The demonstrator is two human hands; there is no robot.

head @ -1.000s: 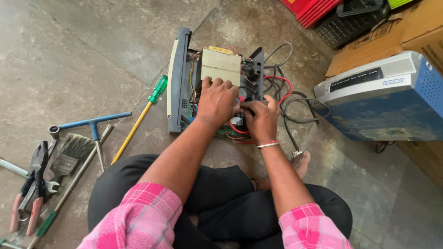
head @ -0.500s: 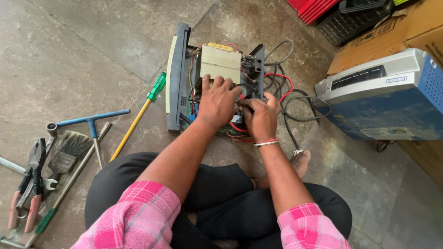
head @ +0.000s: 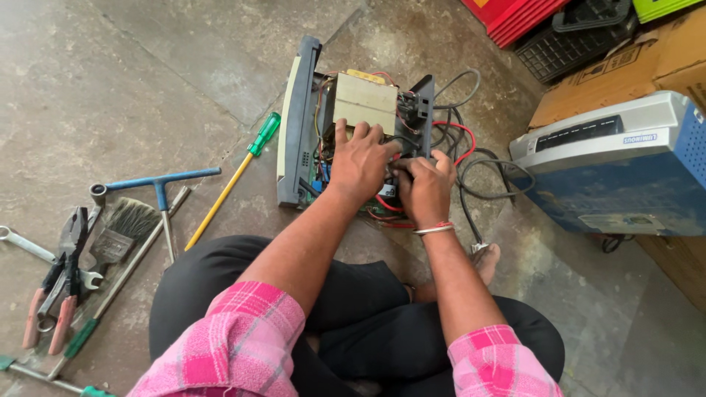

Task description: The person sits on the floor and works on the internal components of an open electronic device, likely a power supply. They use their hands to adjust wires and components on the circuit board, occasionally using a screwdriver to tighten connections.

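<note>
In the head view, an opened grey plastic electrical unit with exposed wiring (head: 353,125) is seen lying on the mottled, rough concrete floor (head: 147,81), at 12 o'clock from the seated person's crossed legs. The left hand (head: 360,158) is spread flat over the unit's innards, fingers resting against a beige boxy metal transformer (head: 365,101); nothing is seen to be gripped by it. The right hand (head: 425,187) is curled down among the wires beside the dark upright end panel (head: 423,110); whether anything is pinched in it cannot be told.

A tangle of grey, black and red rubbery cables (head: 471,158) is spilled out at 2 o'clock of the unit, filling the narrow gap before a boxy blue and grey metal-cased unit (head: 610,176) at 3 o'clock. A brown cardboard carton (head: 625,70) is set behind that, with red and black plastic crates (head: 544,26) along the top edge.

At 9 o'clock of the open unit, a bare stretch of floor is crossed only by a long screwdriver with a yellow shaft and green handle (head: 232,176). Further out at 8 o'clock, a blue T-handled socket wrench (head: 158,187), a bristly flat paintbrush (head: 121,228), a steel spanner (head: 29,250) and red-handled pliers (head: 55,294) are laid close together, some overlapping.
</note>
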